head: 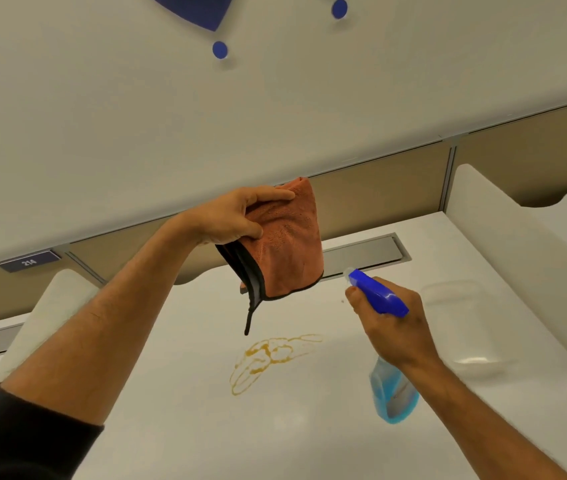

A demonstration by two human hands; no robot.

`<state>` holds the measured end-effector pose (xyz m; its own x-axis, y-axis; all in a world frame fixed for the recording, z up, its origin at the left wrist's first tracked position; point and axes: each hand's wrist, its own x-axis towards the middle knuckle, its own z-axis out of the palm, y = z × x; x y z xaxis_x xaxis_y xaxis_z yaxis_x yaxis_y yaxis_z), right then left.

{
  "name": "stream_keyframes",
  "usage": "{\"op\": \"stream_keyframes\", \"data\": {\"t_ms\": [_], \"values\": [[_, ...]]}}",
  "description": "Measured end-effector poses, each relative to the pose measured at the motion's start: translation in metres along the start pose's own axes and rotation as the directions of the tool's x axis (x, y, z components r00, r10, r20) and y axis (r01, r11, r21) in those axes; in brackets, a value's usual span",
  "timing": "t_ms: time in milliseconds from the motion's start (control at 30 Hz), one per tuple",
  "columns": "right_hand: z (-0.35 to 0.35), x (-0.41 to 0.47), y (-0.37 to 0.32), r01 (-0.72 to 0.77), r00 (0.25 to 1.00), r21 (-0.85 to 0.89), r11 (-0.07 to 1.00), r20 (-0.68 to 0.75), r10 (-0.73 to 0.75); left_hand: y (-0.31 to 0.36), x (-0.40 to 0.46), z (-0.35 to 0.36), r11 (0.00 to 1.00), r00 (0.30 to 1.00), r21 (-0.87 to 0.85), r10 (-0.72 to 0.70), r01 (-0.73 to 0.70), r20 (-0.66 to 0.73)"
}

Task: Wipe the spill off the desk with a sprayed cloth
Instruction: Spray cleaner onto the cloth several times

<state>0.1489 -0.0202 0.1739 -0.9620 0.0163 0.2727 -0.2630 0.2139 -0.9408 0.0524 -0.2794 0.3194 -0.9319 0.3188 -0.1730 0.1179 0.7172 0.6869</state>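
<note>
- So, we stand at the spraying step: our left hand (240, 216), at the centre of the frame, pinches the folded orange microfibre cloth with a dark trim (285, 244) between thumb and fingers, holding it up in the air well above the white desk top (171, 427).
- Our right hand (393, 327), right of centre and lower, is wrapped around the neck of a clear plastic spray bottle of blue liquid with a blue trigger head (379, 296); the nozzle points up and left, toward the hanging face of the cloth, just beside its lower right corner.
- We cannot tell whether the trigger is being squeezed, nor whether the cloth is damp yet; no mist or wet patch shows.
- The amber-brown spill, a thin looping smear with darker edges (271, 358), lies on the desk in the lower middle of the frame, below the cloth and left of the bottle. It looks whole and untouched, so we judge that no wiping has begun.
- A clear plastic container (462, 323) sits on the desk at the right, apart from the spill.
- Done, as we read it: cloth and bottle are both in hand and aimed at each other.
- Left: wet the cloth, put the bottle down, bring the cloth down onto the smear, and rub until the white surface shows clean.
</note>
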Motion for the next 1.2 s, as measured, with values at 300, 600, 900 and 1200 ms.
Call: {"op": "stream_keyframes", "data": {"t_ms": [300, 600, 900, 1200], "values": [[-0.039, -0.011, 0.035, -0.078, 0.990, 0.006, 0.997, -0.117, 0.078, -0.023, -0.001, 0.035, 0.991, 0.997, 0.120, 0.046, -0.053, 0.056], [-0.089, -0.061, 0.122, -0.337, 0.935, -0.052, 0.940, -0.138, 0.328, -0.050, 0.008, 0.092, 0.984, 0.991, 0.157, 0.068, -0.085, 0.116], [-0.103, -0.078, 0.137, -0.430, 0.900, -0.064, 0.900, -0.099, 0.423, -0.063, -0.007, 0.109, 0.986, 0.992, 0.153, 0.055, -0.072, 0.111], [-0.164, -0.071, 0.109, -0.438, 0.897, -0.159, 0.885, -0.006, 0.443, -0.084, -0.048, 0.111, 0.987, 0.992, 0.119, 0.104, -0.112, 0.073]]}}
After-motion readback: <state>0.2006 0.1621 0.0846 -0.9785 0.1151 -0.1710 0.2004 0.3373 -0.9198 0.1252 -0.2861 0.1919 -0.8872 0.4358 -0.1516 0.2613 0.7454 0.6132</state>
